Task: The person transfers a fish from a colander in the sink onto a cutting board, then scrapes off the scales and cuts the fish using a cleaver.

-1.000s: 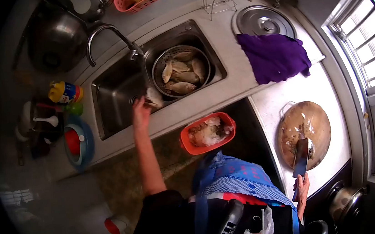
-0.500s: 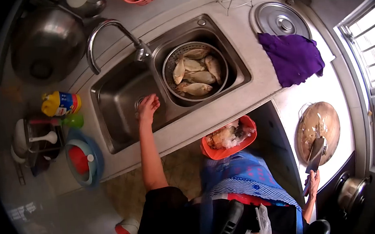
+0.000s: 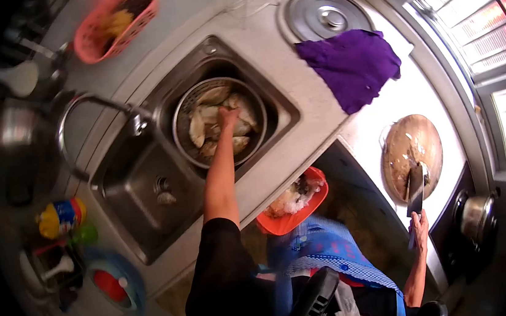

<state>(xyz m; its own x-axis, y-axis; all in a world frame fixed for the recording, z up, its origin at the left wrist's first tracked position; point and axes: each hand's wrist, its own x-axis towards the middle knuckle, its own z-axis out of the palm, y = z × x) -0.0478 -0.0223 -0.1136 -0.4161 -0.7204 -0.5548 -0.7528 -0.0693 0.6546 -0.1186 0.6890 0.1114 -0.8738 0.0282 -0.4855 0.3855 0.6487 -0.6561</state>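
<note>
My left hand [image 3: 228, 118] reaches down into a perforated steel colander [image 3: 179, 133] in the right sink basin. Several whole pale fish [image 3: 197, 128] lie in it, and my fingertips are among them, partly hidden, so whether they grip one does not show. At the right, my right hand [image 3: 419, 227] is closed around the handle of a cleaver [image 3: 415, 190]. Its blade rests over the near part of a round wooden chopping board [image 3: 411, 141], where wet scraps are scattered and a small piece lies beside the blade.
The left sink basin [image 3: 130, 217] has a small pale piece near its drain. A curved faucet [image 3: 64, 125] stands behind. A purple cloth [image 3: 351, 67] lies by a steel lid [image 3: 327, 14]. Below the counter edge sits a red basin [image 3: 290, 220] of scraps. A pot [image 3: 476, 218] is far right.
My left hand has moved from above the left basin into the colander among the fish. The cleaver stays in my right hand at the board, its blade turned more upright. The camera view has turned.
</note>
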